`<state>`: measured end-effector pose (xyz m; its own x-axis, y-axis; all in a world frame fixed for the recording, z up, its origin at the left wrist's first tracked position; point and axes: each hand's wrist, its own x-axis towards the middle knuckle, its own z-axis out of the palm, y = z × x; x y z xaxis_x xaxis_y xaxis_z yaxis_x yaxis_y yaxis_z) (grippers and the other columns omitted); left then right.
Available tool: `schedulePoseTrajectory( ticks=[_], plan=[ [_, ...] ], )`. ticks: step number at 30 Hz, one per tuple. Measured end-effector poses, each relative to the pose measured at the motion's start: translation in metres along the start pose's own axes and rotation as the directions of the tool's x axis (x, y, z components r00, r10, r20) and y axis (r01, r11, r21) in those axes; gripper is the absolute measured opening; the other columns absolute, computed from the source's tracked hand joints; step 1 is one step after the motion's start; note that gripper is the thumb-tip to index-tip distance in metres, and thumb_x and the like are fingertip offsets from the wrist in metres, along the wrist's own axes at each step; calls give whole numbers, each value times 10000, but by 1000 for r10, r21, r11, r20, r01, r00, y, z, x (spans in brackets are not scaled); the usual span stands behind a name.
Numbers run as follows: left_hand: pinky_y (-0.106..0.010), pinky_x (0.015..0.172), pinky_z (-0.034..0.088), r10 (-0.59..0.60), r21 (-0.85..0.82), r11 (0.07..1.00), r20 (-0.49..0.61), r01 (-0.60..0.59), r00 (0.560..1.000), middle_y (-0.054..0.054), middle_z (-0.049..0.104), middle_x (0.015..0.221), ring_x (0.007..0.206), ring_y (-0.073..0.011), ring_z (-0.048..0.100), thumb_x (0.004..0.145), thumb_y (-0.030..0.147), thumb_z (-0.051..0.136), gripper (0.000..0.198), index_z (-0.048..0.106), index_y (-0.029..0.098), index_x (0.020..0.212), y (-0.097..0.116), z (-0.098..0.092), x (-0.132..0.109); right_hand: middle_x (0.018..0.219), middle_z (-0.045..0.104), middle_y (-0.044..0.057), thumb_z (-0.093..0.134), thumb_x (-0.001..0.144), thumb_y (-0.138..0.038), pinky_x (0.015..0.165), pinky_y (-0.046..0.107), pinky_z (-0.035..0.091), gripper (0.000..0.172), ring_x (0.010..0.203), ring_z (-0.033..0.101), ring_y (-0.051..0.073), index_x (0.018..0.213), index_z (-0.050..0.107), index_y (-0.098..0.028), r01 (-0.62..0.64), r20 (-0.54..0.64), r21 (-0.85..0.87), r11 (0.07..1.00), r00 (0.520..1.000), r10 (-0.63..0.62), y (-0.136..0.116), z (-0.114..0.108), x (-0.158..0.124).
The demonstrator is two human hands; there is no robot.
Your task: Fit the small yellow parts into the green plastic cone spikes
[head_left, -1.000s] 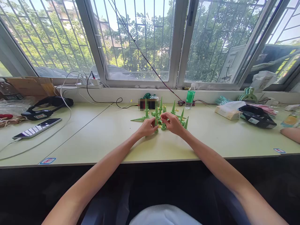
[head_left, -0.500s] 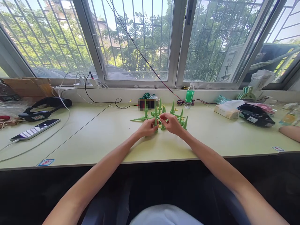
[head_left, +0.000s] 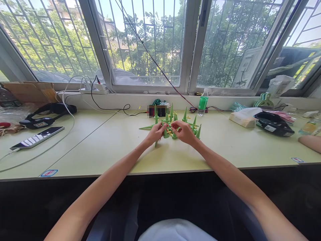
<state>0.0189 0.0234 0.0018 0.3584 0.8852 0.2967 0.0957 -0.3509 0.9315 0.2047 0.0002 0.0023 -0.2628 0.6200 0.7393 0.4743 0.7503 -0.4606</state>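
My left hand [head_left: 155, 133] is closed around a green plant-watering spike [head_left: 166, 134], which tilts with its tip to the left. My right hand [head_left: 185, 132] is closed in a pinch close beside it, its fingertips meeting near the top of the left hand's spike. What those fingertips hold, if anything, is too small to make out. Several more green watering spikes [head_left: 185, 115] with yellow valve parts stand around and behind both hands, tips up. One spike [head_left: 145, 128] lies on its side, pointing left. A green tip [head_left: 156, 144] shows just below my left hand.
A dark device with a display [head_left: 163, 110] and a water bottle [head_left: 202, 103] stand behind the spikes. Leftward lie a phone [head_left: 37, 138], cables and a black headset [head_left: 41, 117]. Rightward are a tissue pack [head_left: 243, 117], another black strap [head_left: 273, 124] and another person's arm [head_left: 311, 142].
The spike in my left hand has gone from upright to tilted left, and that hand has shifted slightly upward. My right hand has hardly moved.
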Motion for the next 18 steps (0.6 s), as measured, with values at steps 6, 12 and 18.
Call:
schedulePoseTrajectory(
  ticks=[6,12,18],
  plan=[
    [-207,377,191,-40,-154,987,40,45,998,39,461,599,405,-53,286,852,567,610,414,594,193,1027,-2,-4,3,889,672,54,550,863,-249,602,246,514,124,764,633,154,933,633,-190,1,-21,6,1000,1000,-1,-4,-1,-1],
    [-211,406,306,12,-161,987,78,0,997,-35,608,770,482,-69,385,877,537,586,398,585,191,1074,-5,-4,3,900,666,56,553,874,-255,599,242,525,118,773,631,150,943,631,-199,26,-36,27,999,999,-25,-8,-1,-2],
    [-212,428,349,3,-166,986,64,8,998,-55,625,859,526,-73,415,876,500,592,377,567,183,1078,-4,-2,2,890,655,50,555,875,-261,597,246,529,121,756,621,144,946,631,-199,37,-23,31,999,999,-37,-9,-1,-2]
  ],
)
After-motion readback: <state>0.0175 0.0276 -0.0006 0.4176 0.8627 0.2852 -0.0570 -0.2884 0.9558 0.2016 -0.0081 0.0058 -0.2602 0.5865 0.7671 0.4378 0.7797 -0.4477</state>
